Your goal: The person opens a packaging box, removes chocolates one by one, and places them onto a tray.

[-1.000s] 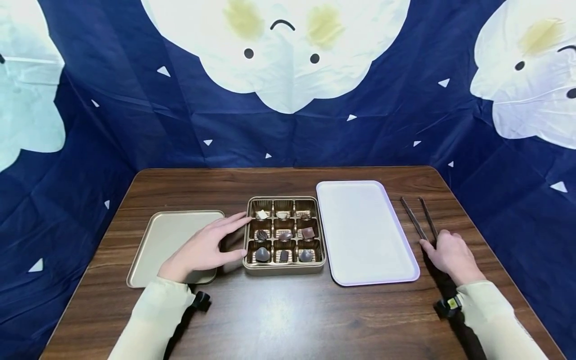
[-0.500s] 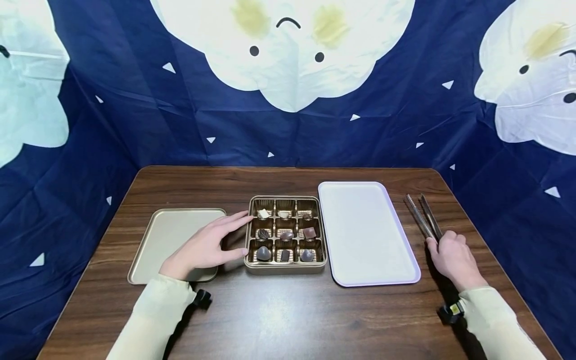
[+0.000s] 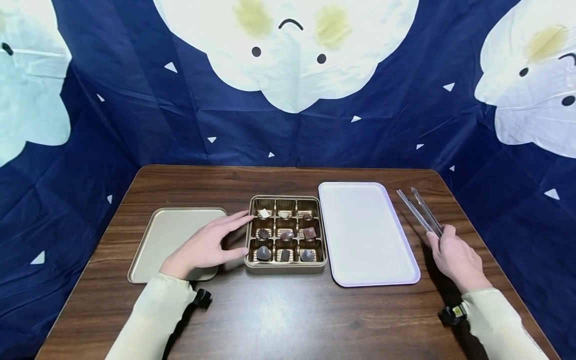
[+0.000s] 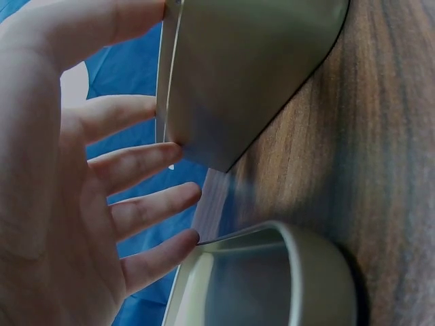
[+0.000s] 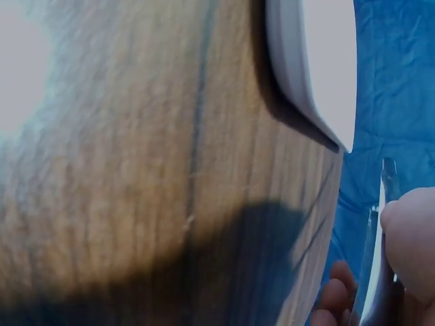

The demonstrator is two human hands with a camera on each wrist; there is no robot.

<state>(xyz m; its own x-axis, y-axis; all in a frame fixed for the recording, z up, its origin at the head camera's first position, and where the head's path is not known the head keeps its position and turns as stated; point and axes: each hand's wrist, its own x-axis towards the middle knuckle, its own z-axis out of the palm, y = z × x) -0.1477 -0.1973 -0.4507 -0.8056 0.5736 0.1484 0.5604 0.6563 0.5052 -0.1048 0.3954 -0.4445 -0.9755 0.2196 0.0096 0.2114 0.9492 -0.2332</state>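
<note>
In the head view my left hand touches the left side of a gold chocolate box with its thumb and fingertips, the fingers straight and spread. Several chocolates sit in the box's compartments, one in each, such as a square brown chocolate and a dark drop-shaped chocolate. At the right my right hand grips metal tongs, whose two arms stand apart and point away from me. The right wrist view shows the tongs between thumb and fingers, partly hidden by the thumb.
A white tray lies right of the box, between it and the tongs. To the left lies a shallow gold lid, partly under my left hand. The wooden table ends at a blue cloth backdrop with cloud prints.
My right hand has lifted the tongs slightly and swung their tips leftward, toward the white tray. The tongs' arms came closer together, then spread again. My left hand stays at the box.
</note>
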